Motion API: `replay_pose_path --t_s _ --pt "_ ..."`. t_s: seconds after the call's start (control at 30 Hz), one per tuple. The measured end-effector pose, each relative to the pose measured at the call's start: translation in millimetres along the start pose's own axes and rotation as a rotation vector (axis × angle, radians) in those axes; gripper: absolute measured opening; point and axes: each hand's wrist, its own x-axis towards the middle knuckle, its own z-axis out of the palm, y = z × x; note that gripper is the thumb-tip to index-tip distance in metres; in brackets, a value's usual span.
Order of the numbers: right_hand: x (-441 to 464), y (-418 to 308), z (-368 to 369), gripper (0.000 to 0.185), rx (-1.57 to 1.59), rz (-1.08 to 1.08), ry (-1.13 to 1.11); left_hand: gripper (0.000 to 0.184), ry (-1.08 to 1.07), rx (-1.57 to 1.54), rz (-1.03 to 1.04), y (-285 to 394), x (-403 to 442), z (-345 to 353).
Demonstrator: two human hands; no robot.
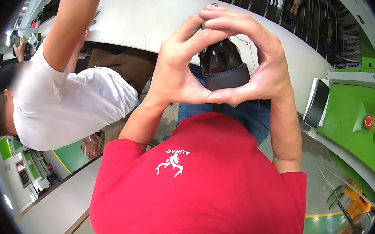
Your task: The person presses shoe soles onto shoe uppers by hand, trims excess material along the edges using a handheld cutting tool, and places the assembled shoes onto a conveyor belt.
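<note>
So I've got both arms out in front of me and my left hand [173, 65] and right hand [272, 71] are joined in a loose ring. Thumbs meet on the side nearest my chest, and on the far side the right-hand fingers overlap the left ones. Both hands look released, fingers curved and just touching each other.

Framed inside that ring is a black shoe [220, 60], super glossy up front with a matte padded collar on the end toward me. It's at the near edge of the white worktable [129, 18], right by my jeans [190, 113]. Can't tell what it's actually resting on, or if my hands are touching it, since they cover its sides. Some thin dark thread [246, 41] trails over the tabletop beside it, just inside my right fingers.

I'm in a red T-shirt [218, 176] with a white print on it. Next to me on the left there's a co-worker in a white T-shirt [71, 105], one arm stretched out over the table. Over on my right is a green machine [346, 112] with a red stop button [368, 122] and a dark-screened panel [316, 104]. Past the table's far edge there's a row of dark bars [245, 0].
</note>
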Motion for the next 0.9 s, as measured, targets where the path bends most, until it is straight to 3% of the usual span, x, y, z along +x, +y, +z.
replay_pose_path --t_s 0.43,0.53,0.6,0.67,0.8,0.9 --pt "20.0 6.2 3.3 0.084 0.064 0.137 0.038 0.080 -0.038 -0.078 -0.012 -15.2 15.7 -13.6" --pt "12.4 11.4 9.7 0.096 0.165 0.202 0.067 0.080 -0.027 -0.058 -0.043 -14.7 15.8 -13.2" --pt "2.6 15.7 13.8 0.116 0.226 0.280 0.121 0.083 -0.028 -0.087 -0.138 -14.6 11.8 -10.1" --pt "-15.5 29.1 17.3 0.091 0.177 0.230 0.272 0.089 -0.031 -0.028 -0.154 -14.5 11.7 -8.8" --pt "-75.6 52.4 3.3 0.054 0.008 0.550 0.466 0.084 0.008 -0.036 -0.331 2.2 12.4 -12.6" --pt "-123.1 70.7 -6.9 0.042 -0.129 0.641 0.605 0.080 -0.013 -0.063 -0.332 0.5 13.1 -20.8"
